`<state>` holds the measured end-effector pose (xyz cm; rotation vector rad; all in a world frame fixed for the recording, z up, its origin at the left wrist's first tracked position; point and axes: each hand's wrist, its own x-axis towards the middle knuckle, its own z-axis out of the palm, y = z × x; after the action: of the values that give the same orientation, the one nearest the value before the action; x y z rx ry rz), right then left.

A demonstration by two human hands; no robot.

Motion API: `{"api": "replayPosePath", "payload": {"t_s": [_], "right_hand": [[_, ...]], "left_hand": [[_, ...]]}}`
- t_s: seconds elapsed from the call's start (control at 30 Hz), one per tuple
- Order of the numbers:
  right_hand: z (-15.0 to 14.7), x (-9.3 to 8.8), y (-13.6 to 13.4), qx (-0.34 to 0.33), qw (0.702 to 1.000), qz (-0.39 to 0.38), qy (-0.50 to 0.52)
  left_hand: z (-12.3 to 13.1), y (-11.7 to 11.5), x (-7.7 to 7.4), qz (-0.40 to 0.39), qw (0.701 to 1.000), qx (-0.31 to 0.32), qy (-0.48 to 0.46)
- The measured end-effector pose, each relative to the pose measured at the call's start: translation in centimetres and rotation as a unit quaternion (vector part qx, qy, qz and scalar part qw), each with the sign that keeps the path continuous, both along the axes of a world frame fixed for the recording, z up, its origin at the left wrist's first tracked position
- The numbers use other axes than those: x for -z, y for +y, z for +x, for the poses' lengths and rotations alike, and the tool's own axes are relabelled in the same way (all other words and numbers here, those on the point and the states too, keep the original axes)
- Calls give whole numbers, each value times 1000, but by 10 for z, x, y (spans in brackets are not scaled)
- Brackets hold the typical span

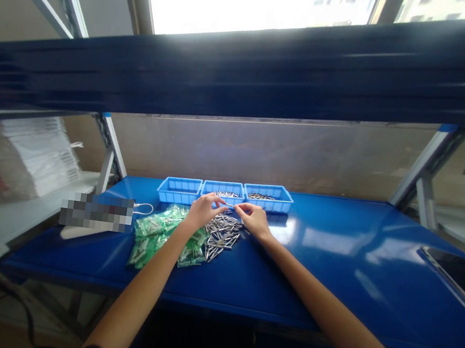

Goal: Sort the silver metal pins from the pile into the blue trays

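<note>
Both hands meet over the bench (331, 267), near its back edge and left of centre. The left hand (202, 209) and right hand (256, 218) have their fingertips drawn together on one pin (229, 205). Each appears to pinch one end between thumb and forefinger. The remaining fingers are loosely curled. The pin is too small to show the exact contact.

The pin is held just above the pile (222, 234) of similar metal pins, which lies in front of the middle tray (224, 191). Green bags (156, 233) lie touching the pile's left side. Further trays stand left (179, 191) and right (267, 197) of the middle one, all along the back edge.

Handling, as judged: the pin is light, stiff and smooth. It is likely to slip or roll. Grip it with fingertips only, at the shaft ends, using light pressure.
</note>
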<state>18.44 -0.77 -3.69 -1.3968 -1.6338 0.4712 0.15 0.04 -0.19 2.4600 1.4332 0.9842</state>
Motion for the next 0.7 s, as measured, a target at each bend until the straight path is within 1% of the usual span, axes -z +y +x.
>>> {"api": "replayPosePath", "payload": {"t_s": [0.17,0.37,0.47,0.57,0.63,0.7], "right_hand": [[-2,-1,1,-23,998,11,65],[-7,-2,0,-72,990,11,120],[-8,-2,-2,-90,989,10,113],[-8,-3,-4,-90,992,22,80],[-8,-6,-6,-91,993,32,73],[-8,-9,-6,-95,991,40,90]], "left_hand": [[-1,1,-3,0,999,15,-46],[-1,7,1,-12,995,26,-96],[-1,10,2,-14,989,47,-141],[-2,12,1,-30,983,71,-166],[-3,13,0,-36,981,75,-173],[-4,13,-1,-35,979,70,-188]]}}
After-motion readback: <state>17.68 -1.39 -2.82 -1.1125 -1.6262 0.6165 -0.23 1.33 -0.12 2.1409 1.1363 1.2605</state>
